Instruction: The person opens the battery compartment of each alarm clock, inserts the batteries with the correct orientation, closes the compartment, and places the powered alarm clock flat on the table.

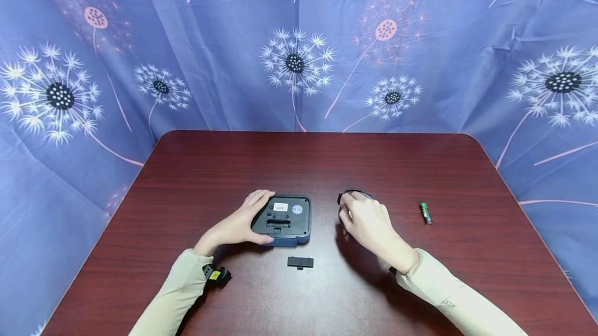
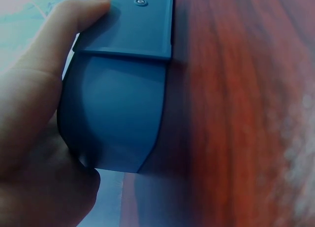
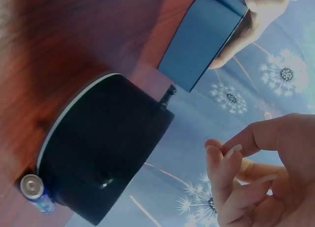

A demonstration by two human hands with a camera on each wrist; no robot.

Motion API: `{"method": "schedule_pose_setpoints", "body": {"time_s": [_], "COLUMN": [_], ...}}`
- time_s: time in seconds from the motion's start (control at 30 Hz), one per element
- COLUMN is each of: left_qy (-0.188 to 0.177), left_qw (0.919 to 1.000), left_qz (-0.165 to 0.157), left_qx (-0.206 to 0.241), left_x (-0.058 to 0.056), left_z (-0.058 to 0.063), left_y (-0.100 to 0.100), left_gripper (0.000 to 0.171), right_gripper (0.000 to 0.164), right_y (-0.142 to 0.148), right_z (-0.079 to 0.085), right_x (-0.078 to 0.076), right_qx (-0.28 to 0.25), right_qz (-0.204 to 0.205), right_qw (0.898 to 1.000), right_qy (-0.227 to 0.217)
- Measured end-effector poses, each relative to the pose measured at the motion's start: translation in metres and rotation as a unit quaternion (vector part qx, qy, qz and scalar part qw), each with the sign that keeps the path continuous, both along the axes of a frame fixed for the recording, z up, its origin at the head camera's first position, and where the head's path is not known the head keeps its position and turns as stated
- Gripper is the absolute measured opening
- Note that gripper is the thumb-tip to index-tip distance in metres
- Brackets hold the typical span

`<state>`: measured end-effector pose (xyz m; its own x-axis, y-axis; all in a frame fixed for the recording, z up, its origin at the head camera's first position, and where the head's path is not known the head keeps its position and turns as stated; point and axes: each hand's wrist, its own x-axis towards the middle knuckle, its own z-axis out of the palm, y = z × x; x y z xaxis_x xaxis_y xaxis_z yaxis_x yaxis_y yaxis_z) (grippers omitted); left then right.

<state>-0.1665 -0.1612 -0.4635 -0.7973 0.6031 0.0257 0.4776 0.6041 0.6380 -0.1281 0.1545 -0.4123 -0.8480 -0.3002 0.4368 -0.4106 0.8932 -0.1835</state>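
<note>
The left hand holds a square blue-and-black plastic box; whether the right hand grips anything, I can't tell. Fitting the small green battery seems the step; next, pinch it.

I can read no word, brand or number near my fingers. On the dark back of the device, inward from my left fingers, sits a white rectangular label, its dark marks too small to make out. Farther from those fingers, on the same back, a round pale sticker carries bluish marks, just as unreadable. To the right of my right fingers, any print on the green battery is too tiny to tell. My right wrist view shows a blue-wrapped cylinder with blurred pale marks.
</note>
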Motion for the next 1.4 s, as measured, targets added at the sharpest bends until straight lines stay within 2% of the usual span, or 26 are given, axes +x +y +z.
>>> {"method": "schedule_pose_setpoints", "body": {"time_s": [0.53, 1.1, 1.4], "left_qy": [-0.009, -0.015, -0.010], "left_qw": [1.0000, 0.9999, 0.9999], "left_qz": [0.001, 0.003, 0.000], "left_qx": [-0.003, 0.000, 0.005], "left_x": [-0.001, -0.001, -0.001], "left_z": [-0.001, -0.002, -0.002], "left_y": [-0.001, -0.001, -0.001], "left_gripper": [0.107, 0.107, 0.107], "right_gripper": [0.009, 0.008, 0.028], "right_y": [0.002, 0.019, 0.029], "right_z": [-0.006, -0.009, -0.009], "right_x": [0.003, 0.000, -0.004], "right_qx": [0.010, 0.014, 0.056], "right_qz": [0.009, -0.041, -0.077], "right_qw": [1.000, 0.998, 0.994], "right_qy": [-0.004, -0.035, -0.058]}}
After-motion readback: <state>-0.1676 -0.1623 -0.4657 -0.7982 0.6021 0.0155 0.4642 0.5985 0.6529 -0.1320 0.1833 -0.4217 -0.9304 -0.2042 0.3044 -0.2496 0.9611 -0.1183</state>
